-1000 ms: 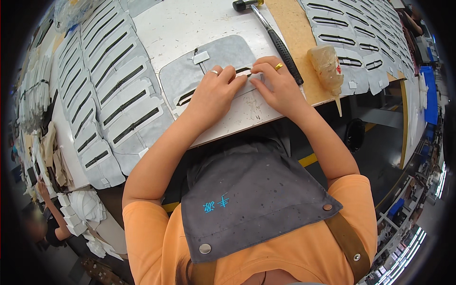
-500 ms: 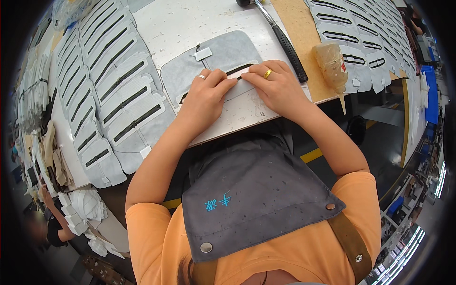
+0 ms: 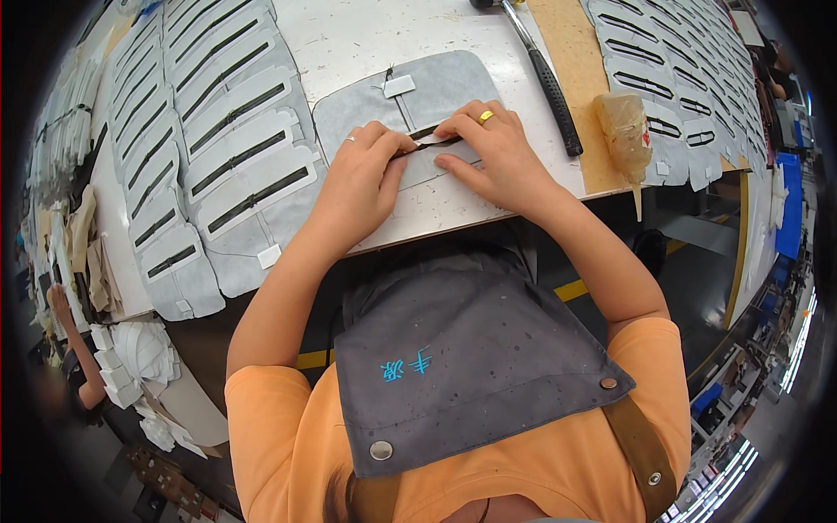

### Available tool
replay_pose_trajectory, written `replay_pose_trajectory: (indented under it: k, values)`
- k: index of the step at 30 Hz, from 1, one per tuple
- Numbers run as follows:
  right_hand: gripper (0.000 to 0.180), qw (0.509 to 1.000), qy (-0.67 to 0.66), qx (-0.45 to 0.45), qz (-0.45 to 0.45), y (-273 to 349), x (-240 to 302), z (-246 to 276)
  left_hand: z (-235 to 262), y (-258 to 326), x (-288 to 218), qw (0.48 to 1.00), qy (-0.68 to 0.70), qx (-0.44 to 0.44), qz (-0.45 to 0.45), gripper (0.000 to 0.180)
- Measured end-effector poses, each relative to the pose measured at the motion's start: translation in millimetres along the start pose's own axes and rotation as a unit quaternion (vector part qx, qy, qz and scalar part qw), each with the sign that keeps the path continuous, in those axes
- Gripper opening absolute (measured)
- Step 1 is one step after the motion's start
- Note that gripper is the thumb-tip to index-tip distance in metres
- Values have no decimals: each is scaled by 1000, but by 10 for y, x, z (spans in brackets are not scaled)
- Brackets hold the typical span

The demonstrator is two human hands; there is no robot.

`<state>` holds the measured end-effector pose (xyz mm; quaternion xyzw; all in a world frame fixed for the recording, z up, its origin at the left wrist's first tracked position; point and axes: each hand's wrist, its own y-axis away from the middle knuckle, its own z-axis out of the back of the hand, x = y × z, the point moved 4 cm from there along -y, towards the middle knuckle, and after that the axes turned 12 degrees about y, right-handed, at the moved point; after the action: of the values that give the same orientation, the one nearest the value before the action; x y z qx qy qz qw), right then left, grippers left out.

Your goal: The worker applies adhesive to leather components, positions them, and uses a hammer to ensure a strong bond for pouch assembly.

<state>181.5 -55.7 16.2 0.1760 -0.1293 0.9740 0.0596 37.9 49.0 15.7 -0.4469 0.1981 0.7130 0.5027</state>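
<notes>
The left hand [image 3: 361,179] touches a black strip [image 3: 426,146], pinched or not I cannot tell, while the right hand's [image 3: 497,157] thumb and forefinger stand apart, grey panel [image 3: 458,83] beneath their tips.

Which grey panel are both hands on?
The single panel lying just left of the black-handled hammer; the others overlap in rows farther left and right.

Matt, felt-like cloth was seen in the grey panel [image 3: 445,91], a scuffed sheen on the white counter [image 3: 392,35]. At right, shiny metal was shown by the hammer shaft [image 3: 520,29], translucent plastic by the bottle [image 3: 621,132].
</notes>
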Motion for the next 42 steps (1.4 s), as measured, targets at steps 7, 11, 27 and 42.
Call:
replay_pose_trajectory:
  k: [7,11,27,42]
  values:
    - [17,995,-68,79,-6,-103,54,-78,-20,29,30,1000,18,-14,3,18]
    - [17,993,-86,80,-14,-94,45,-88,-20,32,40,999,24,-28,-7,19]
    - [21,1000,-14,4,-24,109,-88,141,-184,-48,-97,995,-48,-52,-67,17]
    - [22,998,-7,-43,-33,183,-114,78,-323,-197,-118,987,-131,-73,-66,4]
